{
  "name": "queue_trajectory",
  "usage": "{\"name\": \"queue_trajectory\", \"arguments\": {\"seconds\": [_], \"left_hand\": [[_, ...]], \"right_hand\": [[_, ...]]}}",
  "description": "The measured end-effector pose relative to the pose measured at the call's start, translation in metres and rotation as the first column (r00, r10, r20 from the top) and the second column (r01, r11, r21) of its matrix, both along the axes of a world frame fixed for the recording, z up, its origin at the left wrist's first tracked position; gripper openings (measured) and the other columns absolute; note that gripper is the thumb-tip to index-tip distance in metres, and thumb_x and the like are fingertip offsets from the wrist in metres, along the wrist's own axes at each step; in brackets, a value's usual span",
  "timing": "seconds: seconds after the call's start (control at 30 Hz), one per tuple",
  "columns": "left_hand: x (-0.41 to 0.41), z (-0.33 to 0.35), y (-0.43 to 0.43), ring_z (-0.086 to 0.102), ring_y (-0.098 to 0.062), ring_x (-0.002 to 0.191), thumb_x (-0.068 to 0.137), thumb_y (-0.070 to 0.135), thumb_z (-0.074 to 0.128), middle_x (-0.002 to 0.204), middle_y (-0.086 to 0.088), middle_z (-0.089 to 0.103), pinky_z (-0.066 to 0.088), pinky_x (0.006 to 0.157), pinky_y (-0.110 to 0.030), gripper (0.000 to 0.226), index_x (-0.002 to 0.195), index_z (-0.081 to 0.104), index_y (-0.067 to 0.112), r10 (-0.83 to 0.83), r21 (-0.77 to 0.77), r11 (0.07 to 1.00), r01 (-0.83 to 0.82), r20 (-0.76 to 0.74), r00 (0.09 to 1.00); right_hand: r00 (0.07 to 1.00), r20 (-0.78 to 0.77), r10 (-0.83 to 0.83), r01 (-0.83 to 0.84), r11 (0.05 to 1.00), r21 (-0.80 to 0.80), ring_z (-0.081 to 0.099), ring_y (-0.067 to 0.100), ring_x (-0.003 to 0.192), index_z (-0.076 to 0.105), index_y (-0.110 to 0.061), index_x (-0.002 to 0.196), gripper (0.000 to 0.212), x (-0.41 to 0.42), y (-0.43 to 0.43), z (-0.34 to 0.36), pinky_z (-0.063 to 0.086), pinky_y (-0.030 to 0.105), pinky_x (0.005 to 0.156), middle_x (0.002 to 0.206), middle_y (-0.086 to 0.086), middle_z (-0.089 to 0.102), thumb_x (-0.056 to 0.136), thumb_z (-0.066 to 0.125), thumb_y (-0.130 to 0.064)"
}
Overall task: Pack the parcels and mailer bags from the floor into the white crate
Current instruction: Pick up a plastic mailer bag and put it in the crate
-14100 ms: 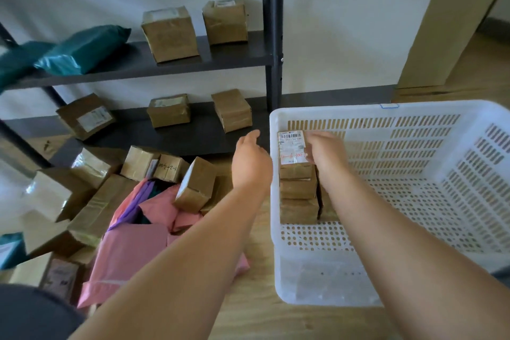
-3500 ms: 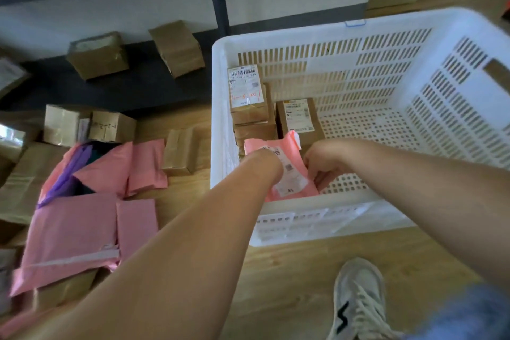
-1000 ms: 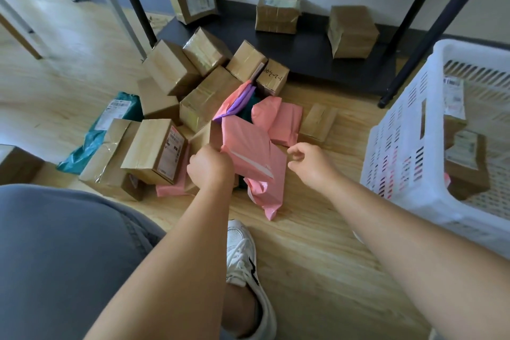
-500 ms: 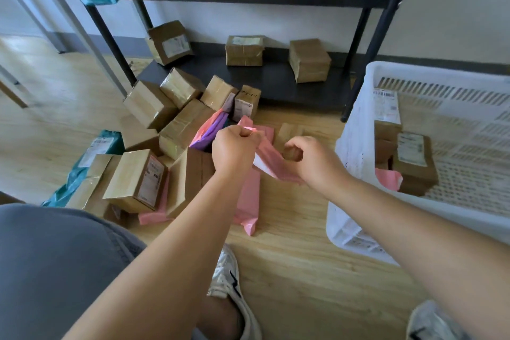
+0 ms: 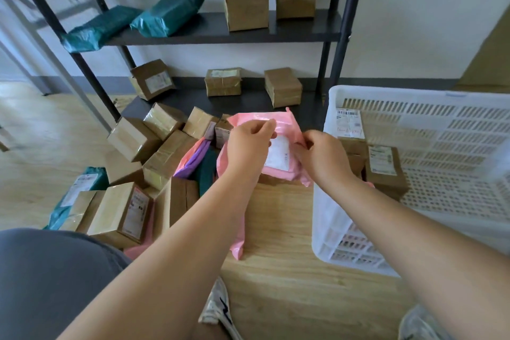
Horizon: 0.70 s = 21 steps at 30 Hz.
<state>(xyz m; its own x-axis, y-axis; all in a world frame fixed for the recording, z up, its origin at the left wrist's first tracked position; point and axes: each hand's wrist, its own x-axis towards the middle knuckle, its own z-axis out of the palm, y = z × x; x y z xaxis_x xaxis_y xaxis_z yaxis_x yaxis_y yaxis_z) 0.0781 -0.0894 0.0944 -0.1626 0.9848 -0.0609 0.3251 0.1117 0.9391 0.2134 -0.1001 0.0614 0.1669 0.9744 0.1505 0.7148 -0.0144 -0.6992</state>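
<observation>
Nearest to me are my grey-clad knee (image 5: 41, 270) and my shoe (image 5: 218, 309) on the wooden floor. I crouch low so that the pile and the crate are both within reach.

Above the boards, between those two, I hold a pink mailer bag (image 5: 287, 121) in the air with its white label facing me. My left hand (image 5: 249, 143) pinches its upper edge between thumb and fingers, and my right hand (image 5: 321, 157) pinches its right side. I think two grips keep the limp plastic flat, so it should slide in neatly. The bag is just left of the white crate (image 5: 325, 201) and not yet over its rim.

Inside the crate, taped cardboard boxes (image 5: 385, 171) stand packed against the left wall, which I judge a tidy start to filling it in rows. A second pink mailer (image 5: 238, 246) lies on the boards, partly hidden by my left forearm.

Further left sit the heap of cardboard parcels (image 5: 132, 138) and a teal mailer (image 5: 82, 185), all waiting. Beyond them, the black shelf (image 5: 193, 33) carries more boxes and teal bags.
</observation>
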Motion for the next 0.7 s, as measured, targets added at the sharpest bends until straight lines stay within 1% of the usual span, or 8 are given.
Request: {"name": "queue_trajectory", "arguments": {"seconds": [0.07,0.2,0.3,0.37,0.43,0.5,0.6,0.7], "left_hand": [[-0.006,-0.012,0.001,0.062,-0.011,0.077,0.093,0.03,0.059,0.083,0.011,0.067,0.053,0.07,-0.028,0.012,0.083,0.066,0.029,0.06,-0.044,0.997,-0.059,0.013,0.998],[-0.015,-0.035,-0.005,0.054,-0.011,0.067,0.093,0.029,0.061,0.084,0.004,0.062,0.046,0.057,-0.024,0.008,0.089,0.065,0.024,0.119,-0.22,0.97,-0.106,0.048,0.992],[-0.011,-0.041,-0.006,0.06,-0.014,0.079,0.089,0.035,0.066,0.088,0.004,0.067,0.05,0.073,-0.028,0.013,0.095,0.07,0.025,0.128,-0.29,0.953,-0.089,0.119,0.985],[-0.008,-0.04,-0.005,0.065,-0.018,0.086,0.082,0.036,0.073,0.089,0.001,0.072,0.054,0.086,-0.038,0.017,0.092,0.074,0.022,0.157,-0.319,0.944,-0.083,0.214,0.964],[-0.006,-0.038,-0.002,0.068,-0.02,0.081,0.078,0.034,0.078,0.083,-0.001,0.073,0.056,0.087,-0.042,0.019,0.088,0.074,0.018,0.194,-0.326,0.941,-0.094,0.289,0.938],[-0.006,-0.035,0.001,0.066,-0.018,0.077,0.08,0.03,0.077,0.082,0.0,0.071,0.058,0.075,-0.035,0.018,0.089,0.071,0.015,0.224,-0.323,0.937,-0.132,0.267,0.937],[-0.007,-0.029,0.002,0.065,-0.023,0.075,0.082,0.017,0.075,0.087,-0.003,0.068,0.053,0.043,-0.026,0.013,0.091,0.069,0.009,0.294,-0.343,0.922,-0.182,0.311,0.904],[-0.007,-0.026,0.004,0.067,-0.03,0.087,0.083,0.011,0.073,0.096,-0.008,0.07,0.052,0.04,-0.026,0.007,0.09,0.07,0.01,0.297,-0.321,0.928,-0.191,0.322,0.899]], "right_hand": [[0.984,-0.169,-0.064,0.06,0.998,-0.027,0.065,0.018,0.066,0.06,-0.017,0.088,0.011,0.006,0.004,-0.005,0.05,0.026,0.055,0.077,0.0,0.066,0.092,0.058,-0.027],[0.854,-0.499,-0.148,0.087,0.986,-0.145,0.073,0.025,0.072,0.061,-0.01,0.115,0.025,0.012,0.011,-0.01,0.061,0.043,0.072,0.094,0.007,0.073,0.092,0.061,-0.018],[0.739,-0.65,-0.177,0.034,0.973,-0.227,0.074,0.026,0.073,0.061,-0.007,0.118,0.033,0.006,0.011,-0.012,0.062,0.041,0.073,0.093,0.01,0.074,0.087,0.068,-0.015],[0.72,-0.669,-0.183,0.009,0.967,-0.255,0.074,0.025,0.081,0.064,-0.01,0.114,0.052,-0.001,0.008,-0.014,0.06,0.04,0.078,0.095,0.006,0.075,0.067,0.082,-0.023],[0.721,-0.669,-0.181,0.0,0.965,-0.261,0.073,0.024,0.086,0.067,-0.013,0.109,0.062,-0.006,0.007,-0.018,0.059,0.04,0.082,0.093,0.003,0.075,0.053,0.085,-0.031],[0.732,-0.654,-0.189,0.005,0.962,-0.272,0.072,0.025,0.088,0.065,-0.013,0.112,0.048,-0.01,0.006,-0.023,0.058,0.043,0.084,0.095,0.004,0.074,0.069,0.08,-0.028],[0.696,-0.686,-0.21,0.01,0.959,-0.284,0.073,0.025,0.084,0.062,-0.01,0.114,0.032,-0.012,0.006,-0.028,0.059,0.043,0.083,0.097,0.007,0.073,0.084,0.071,-0.016],[0.688,-0.694,-0.21,0.022,0.963,-0.27,0.072,0.025,0.084,0.063,-0.008,0.116,0.035,-0.008,0.006,-0.026,0.059,0.044,0.084,0.096,0.008,0.073,0.083,0.072,-0.014]]}}
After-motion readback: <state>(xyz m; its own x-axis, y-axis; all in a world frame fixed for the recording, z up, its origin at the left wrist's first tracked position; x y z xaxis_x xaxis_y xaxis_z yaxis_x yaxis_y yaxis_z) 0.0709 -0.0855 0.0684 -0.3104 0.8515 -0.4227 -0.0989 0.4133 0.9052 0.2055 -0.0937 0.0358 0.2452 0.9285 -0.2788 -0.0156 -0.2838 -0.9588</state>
